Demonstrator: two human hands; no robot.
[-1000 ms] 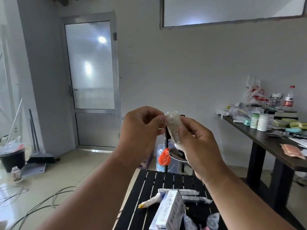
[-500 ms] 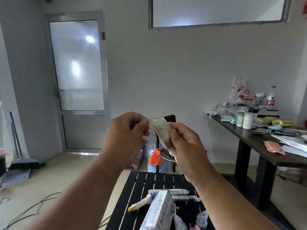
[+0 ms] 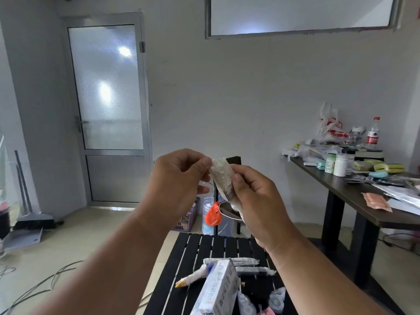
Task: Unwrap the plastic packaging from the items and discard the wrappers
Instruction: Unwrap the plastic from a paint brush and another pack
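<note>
A long item wrapped in clear plastic film [image 3: 222, 178] is held up in front of me at chest height. My right hand [image 3: 256, 201] grips its middle and lower part, thumb on the film. My left hand [image 3: 179, 178] pinches the film's top edge between thumb and forefinger. Below, on the black slatted table [image 3: 204, 246], lie more film-wrapped sticks [image 3: 231, 261], a wrapped pen-like item [image 3: 193, 277], a white carton [image 3: 219, 289] and small wrapped rolls [image 3: 276, 300].
A dark side table [image 3: 354, 196] at the right is crowded with bottles, jars and packets. A black chair with an orange bag [image 3: 213, 215] stands beyond the slatted table. Cables [image 3: 38, 285] trail over the floor at left, near a dustpan and broom [image 3: 31, 223].
The camera has swung a little to the right. My left thumb and forefinger have closed back onto the top of the film; my right hand keeps its grip.
</note>
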